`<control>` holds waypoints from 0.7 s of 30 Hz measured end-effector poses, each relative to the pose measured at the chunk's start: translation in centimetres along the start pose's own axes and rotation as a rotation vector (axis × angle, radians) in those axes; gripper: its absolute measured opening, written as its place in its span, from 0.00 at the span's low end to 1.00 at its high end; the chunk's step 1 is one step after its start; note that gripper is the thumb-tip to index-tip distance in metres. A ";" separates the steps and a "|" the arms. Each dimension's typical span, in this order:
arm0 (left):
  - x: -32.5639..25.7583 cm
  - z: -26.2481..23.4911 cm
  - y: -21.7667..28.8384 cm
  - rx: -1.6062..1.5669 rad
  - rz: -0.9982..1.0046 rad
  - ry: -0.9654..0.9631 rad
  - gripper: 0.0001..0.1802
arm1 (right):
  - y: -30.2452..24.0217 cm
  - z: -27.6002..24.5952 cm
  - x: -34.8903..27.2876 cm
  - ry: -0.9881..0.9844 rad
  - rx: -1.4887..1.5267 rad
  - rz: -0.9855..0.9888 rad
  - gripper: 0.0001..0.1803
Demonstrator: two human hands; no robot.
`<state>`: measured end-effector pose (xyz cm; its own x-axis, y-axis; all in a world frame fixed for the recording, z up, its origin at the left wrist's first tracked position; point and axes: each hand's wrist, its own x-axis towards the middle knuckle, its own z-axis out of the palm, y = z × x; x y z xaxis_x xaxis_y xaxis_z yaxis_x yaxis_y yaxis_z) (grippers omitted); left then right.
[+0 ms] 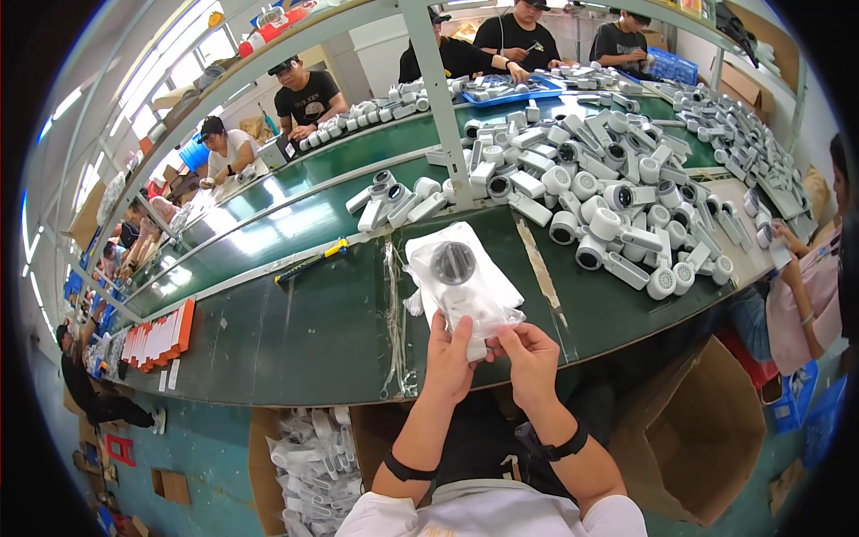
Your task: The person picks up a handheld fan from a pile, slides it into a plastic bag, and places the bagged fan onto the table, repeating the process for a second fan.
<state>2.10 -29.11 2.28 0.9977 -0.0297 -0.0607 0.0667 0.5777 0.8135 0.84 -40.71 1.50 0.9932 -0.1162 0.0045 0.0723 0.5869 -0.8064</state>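
Observation:
Both hands are closed at the near end of a white handheld fan (pixel 453 262) with a round dark grey head, which looks wrapped in a clear plastic bag (pixel 492 315). My left hand (pixel 450 360) grips the handle end from the left, thumb on top. On the right, my right hand (pixel 530 358) pinches the bag beside the handle. Under the fan head, a stack of clear plastic bags (pixel 495 274) lies on the dark green table (pixel 268 345). The fan's lower part is blurred by the film and fingers.
A big heap of white fans (pixel 595 183) covers the table's right. A yellow-black cutter knife (pixel 313 259) and orange-and-white boxes (pixel 159 336) lie left. Below stand a carton of bagged fans (pixel 313 465) and an open carton (pixel 693 430). Several co-workers sit across the green belt (pixel 259 224); another (pixel 810 295) is at right.

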 end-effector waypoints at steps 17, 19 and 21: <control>-0.1 -0.7 1.6 -0.345 -0.310 0.101 0.23 | 0.0 -0.8 1.3 -0.130 -0.497 -0.235 0.40; -0.1 -1.2 1.4 -0.354 -0.330 0.048 0.23 | -1.0 -0.5 1.3 -0.284 -0.489 -0.225 0.31; 0.2 -2.6 0.8 -0.362 -0.351 -0.005 0.23 | -0.6 -1.4 1.9 -0.276 -0.502 -0.180 0.25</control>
<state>2.28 -26.52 1.38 0.9157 -0.2770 -0.2911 0.3915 0.7780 0.4913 2.51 -42.37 1.17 0.9612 0.0733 0.2661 0.2564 0.1193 -0.9592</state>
